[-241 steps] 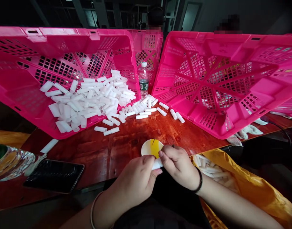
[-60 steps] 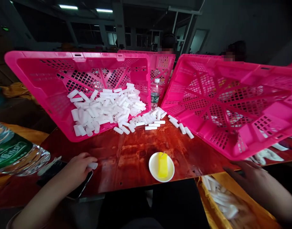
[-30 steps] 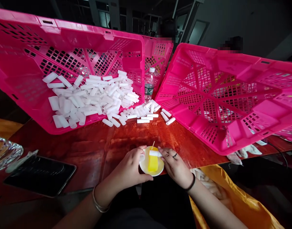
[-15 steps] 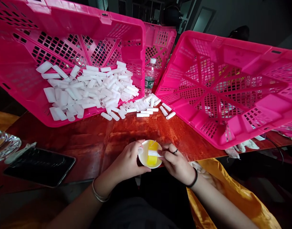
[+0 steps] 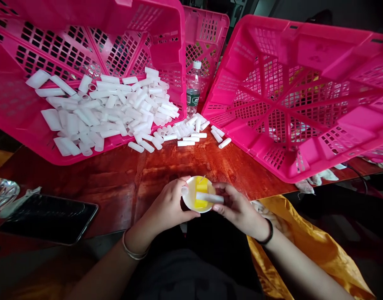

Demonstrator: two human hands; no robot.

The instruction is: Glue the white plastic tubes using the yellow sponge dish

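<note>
Yellow block point(image 5: 201, 187) — white bowl point(image 5: 189, 202), white tube point(image 5: 212, 198) — pink latticed crates point(image 5: 275, 106).

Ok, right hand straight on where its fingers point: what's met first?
Likely the small white dish; its rim lies by the fingertips of the right hand, and the white tube there reaches over it. Depth and contact are unclear.

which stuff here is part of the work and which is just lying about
In use, it seems:
white bowl, gripped by the left hand
yellow block in the bowl
white tube at the right hand
tube pile in pink crate

Likely just lying about:
black phone
green-labelled bottle
</note>
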